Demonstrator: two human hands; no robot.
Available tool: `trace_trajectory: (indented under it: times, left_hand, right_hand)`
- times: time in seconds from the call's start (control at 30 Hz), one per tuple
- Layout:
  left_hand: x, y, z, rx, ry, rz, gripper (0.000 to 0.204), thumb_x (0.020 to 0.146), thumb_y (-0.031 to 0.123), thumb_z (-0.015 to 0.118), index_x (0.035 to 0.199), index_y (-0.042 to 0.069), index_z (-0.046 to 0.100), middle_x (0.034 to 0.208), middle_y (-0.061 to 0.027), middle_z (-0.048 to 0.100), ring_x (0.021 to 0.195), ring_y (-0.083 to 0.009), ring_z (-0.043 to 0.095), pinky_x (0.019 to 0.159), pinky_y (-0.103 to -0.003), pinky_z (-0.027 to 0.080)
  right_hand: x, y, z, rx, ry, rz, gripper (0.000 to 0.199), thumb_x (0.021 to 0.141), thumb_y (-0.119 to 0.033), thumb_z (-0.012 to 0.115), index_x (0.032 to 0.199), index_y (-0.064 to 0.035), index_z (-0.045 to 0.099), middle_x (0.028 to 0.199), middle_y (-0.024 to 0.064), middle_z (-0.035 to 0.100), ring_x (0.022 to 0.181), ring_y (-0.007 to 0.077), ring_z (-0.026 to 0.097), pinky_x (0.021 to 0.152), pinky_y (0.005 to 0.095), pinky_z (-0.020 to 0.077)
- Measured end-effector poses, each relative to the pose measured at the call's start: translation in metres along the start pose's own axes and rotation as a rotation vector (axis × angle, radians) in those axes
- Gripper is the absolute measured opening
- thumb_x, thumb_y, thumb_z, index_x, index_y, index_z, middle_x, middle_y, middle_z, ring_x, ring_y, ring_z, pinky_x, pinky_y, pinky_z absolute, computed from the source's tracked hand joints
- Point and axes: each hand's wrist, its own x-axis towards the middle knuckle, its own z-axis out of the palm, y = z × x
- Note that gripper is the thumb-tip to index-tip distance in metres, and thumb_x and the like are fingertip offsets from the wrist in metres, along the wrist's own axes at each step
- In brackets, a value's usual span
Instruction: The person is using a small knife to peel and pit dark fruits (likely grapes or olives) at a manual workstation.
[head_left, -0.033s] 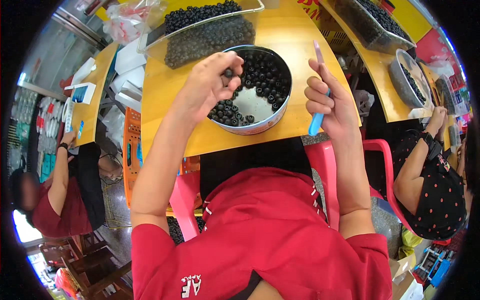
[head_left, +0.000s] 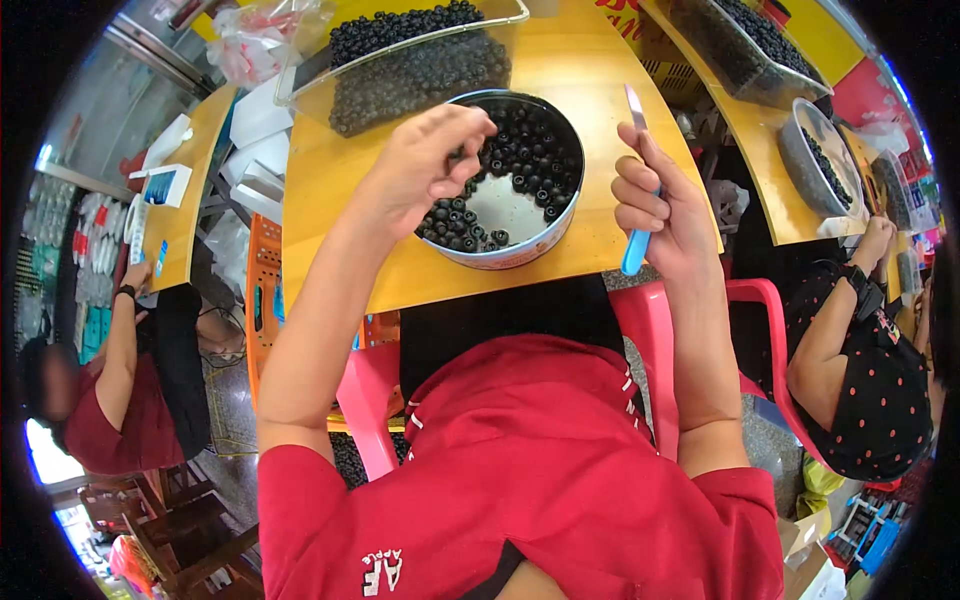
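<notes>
and the left hand [head_left: 422,160] rolls over a touch, its fingertips nudging right, so the small, round, black piece showing between those fingers a moment ago slips out of sight; over on the other side, the slim knife with a blue handle and a narrow metal blade [head_left: 636,250] tips slightly, its butt drifting right. that left hand hangs curled above the left part of the round, pale-walled tub [head_left: 510,258], and whether it grips anything now, i cannot tell. the right hand [head_left: 655,200] is wrapped firmly round the knife, blade upward, beside the tub and clear of it. the small, round, glossy black pieces [head_left: 525,150] lie heaped along the tub's wall, leaving part of its pale floor bare, all on the yellow wooden table [head_left: 600,230]. they look light, firm-skinned and likely to roll; if wet, slippery too, and a hard squeeze could bruise them should they be soft inside. best hold, i'd say: a gentle pinch across the widest part, thumb against two fingers. the knife looks light and stiff, safest held by its handle, well below the blade.
</notes>
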Motion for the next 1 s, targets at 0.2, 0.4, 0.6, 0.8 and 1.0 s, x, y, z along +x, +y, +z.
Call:
trace_trajectory:
  times: [0.2,0.4,0.6,0.8,1.0]
  left_hand:
    - [0.018,-0.022,0.014,1.561,-0.164,0.231,0.019,0.082,0.017,0.062,0.096,0.005,0.064,0.08,-0.0158,0.066,0.079,-0.0292,0.065,0.069,-0.04,0.05]
    - [0.033,-0.034,0.019,1.849,-0.201,0.225,0.02,0.08,0.017,0.06,0.095,0.004,0.063,0.081,-0.0192,0.065,0.083,-0.0375,0.063,0.072,-0.047,0.05]
    - [0.01,-0.014,0.024,1.173,-0.166,0.194,0.021,0.084,0.016,0.067,0.101,0.004,0.064,0.074,-0.0069,0.064,0.067,-0.0115,0.058,0.06,-0.028,0.046]
    - [-0.03,-0.013,0.049,0.672,-0.027,0.569,0.015,0.085,0.004,0.068,0.098,0.001,0.063,0.066,0.0048,0.053,0.058,-0.0014,0.041,0.051,-0.02,0.033]
    - [-0.035,-0.019,0.042,0.748,0.01,0.716,0.018,0.081,0.001,0.072,0.097,0.003,0.064,0.061,0.0052,0.042,0.054,-0.0032,0.034,0.048,-0.022,0.028]
  right_hand:
    - [-0.009,-0.001,0.0,-0.19,0.081,0.003,0.028,0.102,-0.021,0.041,0.117,-0.0007,0.053,0.064,-0.0046,0.038,0.046,0.0008,0.025,0.037,0.0154,0.0222]
    - [-0.014,0.004,0.005,-0.308,0.068,0.05,0.027,0.102,-0.021,0.042,0.115,-0.0011,0.055,0.064,-0.0041,0.041,0.045,-0.0001,0.025,0.036,0.0151,0.021]
    - [-0.008,0.01,0.015,-0.397,0.161,-0.003,0.025,0.099,-0.02,0.05,0.114,-0.0017,0.057,0.069,-0.003,0.049,0.045,-0.0006,0.029,0.038,0.0146,0.0219]
    - [0.003,0.04,0.032,-0.434,0.213,-0.041,0.021,0.095,-0.02,0.058,0.11,-0.0045,0.059,0.075,-0.004,0.053,0.047,-0.0014,0.031,0.04,0.0148,0.0237]
    - [-0.003,0.048,0.041,-0.283,0.077,-0.023,0.016,0.094,-0.014,0.059,0.108,-0.0058,0.061,0.077,-0.0059,0.052,0.048,-0.0016,0.031,0.041,0.015,0.0231]
